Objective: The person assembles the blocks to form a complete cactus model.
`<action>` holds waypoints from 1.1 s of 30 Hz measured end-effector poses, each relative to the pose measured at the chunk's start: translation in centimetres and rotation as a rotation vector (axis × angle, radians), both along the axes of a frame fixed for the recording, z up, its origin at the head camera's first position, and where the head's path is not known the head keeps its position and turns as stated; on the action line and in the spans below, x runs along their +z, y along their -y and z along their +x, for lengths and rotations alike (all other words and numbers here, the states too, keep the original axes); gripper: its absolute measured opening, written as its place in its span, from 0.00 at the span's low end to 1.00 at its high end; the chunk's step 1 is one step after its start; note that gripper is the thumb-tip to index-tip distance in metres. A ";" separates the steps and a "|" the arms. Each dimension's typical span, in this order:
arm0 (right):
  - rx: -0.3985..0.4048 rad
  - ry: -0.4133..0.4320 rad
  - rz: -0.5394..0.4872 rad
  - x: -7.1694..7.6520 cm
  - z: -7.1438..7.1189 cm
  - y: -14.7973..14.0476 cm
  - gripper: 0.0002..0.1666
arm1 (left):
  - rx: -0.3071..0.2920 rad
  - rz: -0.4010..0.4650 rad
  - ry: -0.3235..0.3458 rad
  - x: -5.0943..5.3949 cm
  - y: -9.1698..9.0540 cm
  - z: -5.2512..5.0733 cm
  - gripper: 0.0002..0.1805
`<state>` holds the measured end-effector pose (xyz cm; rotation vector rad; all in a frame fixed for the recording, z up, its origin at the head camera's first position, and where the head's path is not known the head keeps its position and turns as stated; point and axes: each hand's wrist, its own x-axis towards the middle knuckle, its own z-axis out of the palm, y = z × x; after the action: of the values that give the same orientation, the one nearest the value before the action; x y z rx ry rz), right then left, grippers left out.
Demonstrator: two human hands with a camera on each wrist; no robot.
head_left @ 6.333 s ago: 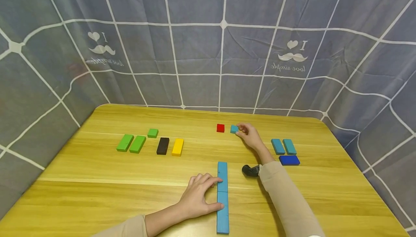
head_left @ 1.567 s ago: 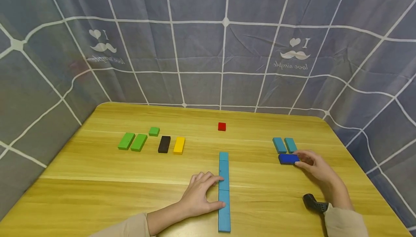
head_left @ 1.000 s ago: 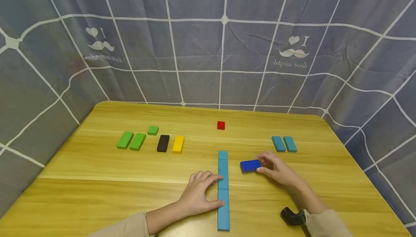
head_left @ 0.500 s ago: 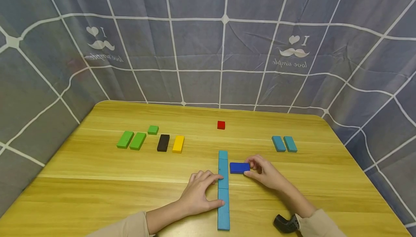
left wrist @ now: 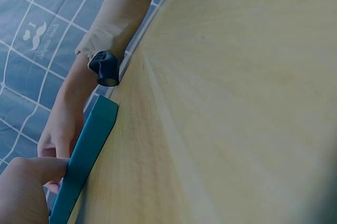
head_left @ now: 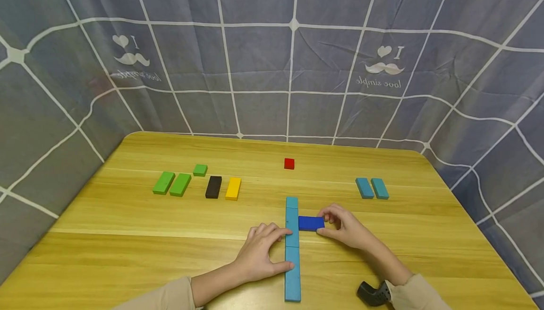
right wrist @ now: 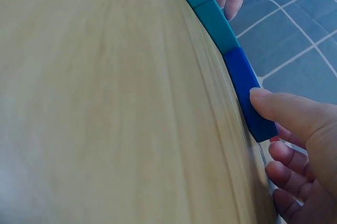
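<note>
Light blue blocks lie end to end in a straight row (head_left: 292, 272), with a short square block at the far end. My left hand (head_left: 260, 255) rests beside the row, index fingertip and thumb touching its blocks. A dark blue rectangular block (head_left: 311, 223) lies flat at a right angle to the row, its left end against the row's right side. My right hand (head_left: 346, 227) pinches the block's right end between thumb and fingers. The right wrist view shows the thumb (right wrist: 284, 105) on the dark blue block (right wrist: 247, 92), the other fingers partly behind it.
Two light blue blocks (head_left: 364, 188) lie at the right, and a red square block (head_left: 289, 164) at the back. Green blocks (head_left: 163, 183), a black block (head_left: 214, 187) and a yellow block (head_left: 233, 189) lie left on the wooden table (head_left: 127, 262). A curtain (head_left: 263, 73) surrounds it.
The small light blue block went to the row's far end. My right hand then took the dark blue block from the right and slid it left against the row. The left hand stayed put.
</note>
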<state>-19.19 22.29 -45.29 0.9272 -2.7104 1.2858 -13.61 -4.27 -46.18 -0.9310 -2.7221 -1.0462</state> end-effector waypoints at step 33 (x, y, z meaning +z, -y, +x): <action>-0.209 -0.099 0.000 3.3 -5.4 -10.8 0.29 | 0.003 0.011 -0.024 -0.1 0.0 0.1 0.32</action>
<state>-24.60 33.04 -42.01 0.6660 -2.6465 1.1689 -13.56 -4.25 -46.25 -0.9322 -2.6950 -1.0409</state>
